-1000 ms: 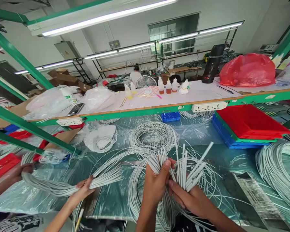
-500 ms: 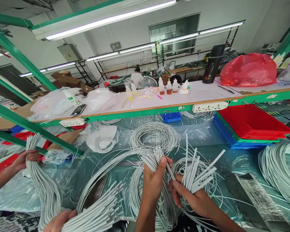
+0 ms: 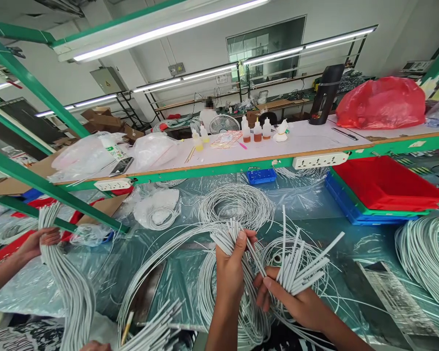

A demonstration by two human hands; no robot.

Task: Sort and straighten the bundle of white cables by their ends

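Observation:
My left hand (image 3: 231,265) is closed around a bundle of white cables (image 3: 225,239), whose cut ends stick up above the thumb. To its right, my right hand (image 3: 296,300) grips a second, fanned-out bundle of white cables (image 3: 290,261). A single cable (image 3: 255,257) runs slanting between the two hands, its end at the right thumb and fingertips. Below and behind the hands lie coiled white cables (image 3: 208,282), partly covered by my forearms. Another coil (image 3: 236,207) rests farther back on the green, plastic-covered table.
At the left, a co-worker's hand (image 3: 46,241) holds a long cable bundle (image 3: 73,287). A shelf (image 3: 219,158) with bottles crosses behind. Stacked red and blue trays (image 3: 384,187) and a large cable coil (image 3: 428,263) stand at the right; flat metal plates (image 3: 395,302) lie before them.
The co-worker's lower hand and the cable ends beside it have moved down, partly out of view. My hands keep nearly the same place and grip. The view has shifted slightly.

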